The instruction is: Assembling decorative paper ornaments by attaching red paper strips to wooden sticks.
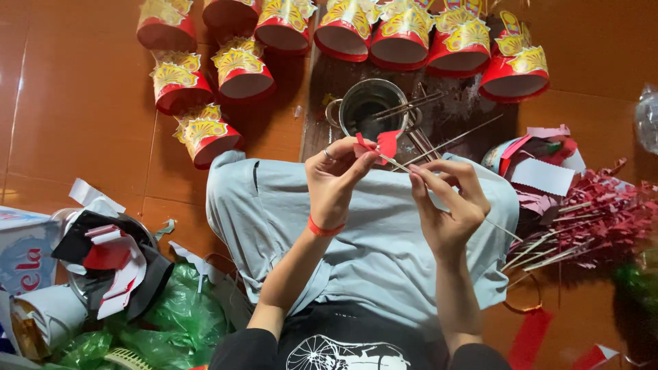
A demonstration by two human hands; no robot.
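1. A small piece of red paper point(381, 145), folded into pointed flaps, sits at the end of a thin wooden stick point(404, 166) that runs down to the right, above a pale grey cloth point(384, 253) spread over the person's lap.
2. Just beyond the paper stands a small round metal pot with side handles point(370, 107) on a dark wooden board point(452, 116). Several thin sticks lean across the pot's rim; what else is inside cannot be told.
3. Red paper cups trimmed with yellow fan-shaped ornaments point(404, 38) lie in rows on the brown tiled floor point(75, 116), open mouths facing the camera, apparently empty.
4. At the right lies a heap of sticks tipped with red paper fringe point(589, 219), beside a roll of coloured paper strips point(534, 161).
5. At the left, a round metal container point(103, 253) holds black, red and white paper scraps, with crumpled green plastic point(178, 315) beside it.
6. The left hand point(334, 179), wearing a ring and a red wristband, is raised with its fingertips pinching the red paper.
7. The right hand point(449, 202) pinches the stick between thumb and forefinger, other fingers curled loosely.
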